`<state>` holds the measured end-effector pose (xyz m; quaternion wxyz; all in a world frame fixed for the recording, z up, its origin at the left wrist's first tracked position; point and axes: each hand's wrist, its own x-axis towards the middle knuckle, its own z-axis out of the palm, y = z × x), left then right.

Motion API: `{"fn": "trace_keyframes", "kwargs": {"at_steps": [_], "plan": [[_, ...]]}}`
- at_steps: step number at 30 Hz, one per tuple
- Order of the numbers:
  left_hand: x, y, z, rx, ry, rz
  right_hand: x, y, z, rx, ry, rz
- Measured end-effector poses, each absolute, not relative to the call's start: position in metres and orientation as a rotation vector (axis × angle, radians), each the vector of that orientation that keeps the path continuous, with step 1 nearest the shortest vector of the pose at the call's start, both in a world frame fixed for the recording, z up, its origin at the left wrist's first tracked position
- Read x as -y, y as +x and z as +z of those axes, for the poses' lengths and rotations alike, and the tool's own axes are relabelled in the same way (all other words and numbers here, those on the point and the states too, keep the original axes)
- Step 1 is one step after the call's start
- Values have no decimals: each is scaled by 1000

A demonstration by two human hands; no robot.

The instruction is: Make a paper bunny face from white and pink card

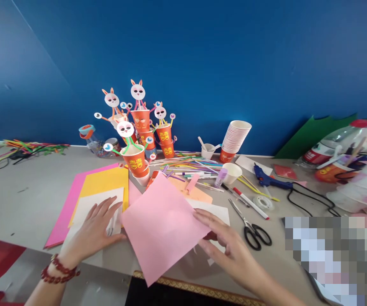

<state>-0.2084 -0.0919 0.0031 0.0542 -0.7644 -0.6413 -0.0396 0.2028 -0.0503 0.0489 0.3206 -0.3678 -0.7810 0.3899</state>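
Note:
A square sheet of pink paper (pixel 166 225) is tilted up in front of me, its right corner pinched between the fingers and thumb of my right hand (pixel 226 242). My left hand (pixel 99 223), a red bead bracelet on its wrist, is open with fingers spread over white paper (pixel 84 212). Its thumb is close to the pink sheet's left corner; I cannot tell if they touch. Beneath the white paper lie yellow paper (pixel 107 180) and magenta paper (pixel 65 208). Another white sheet (pixel 220 212) is partly hidden behind the pink one and my right hand.
Black-handled scissors (pixel 250 229), a tape roll (pixel 263 203) and a blue glue gun (pixel 271 177) with a trailing cord lie right. Several red cups (pixel 137 161) with rabbit figures stand at back left. Stacked cups (pixel 236 140) stand near the blue wall. Pens and a glue stick (pixel 221 177) lie mid-table.

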Motion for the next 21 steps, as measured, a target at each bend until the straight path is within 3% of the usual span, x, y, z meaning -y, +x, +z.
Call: {"fn": "trace_keyframes", "kwargs": {"at_steps": [15, 21], "plan": [[95, -176, 0, 1784, -2291, -209, 54, 209, 42, 1965, -1012, 1097], [102, -188, 4, 1983, -2095, -511, 62, 197, 37, 1871, -946, 1195]]}}
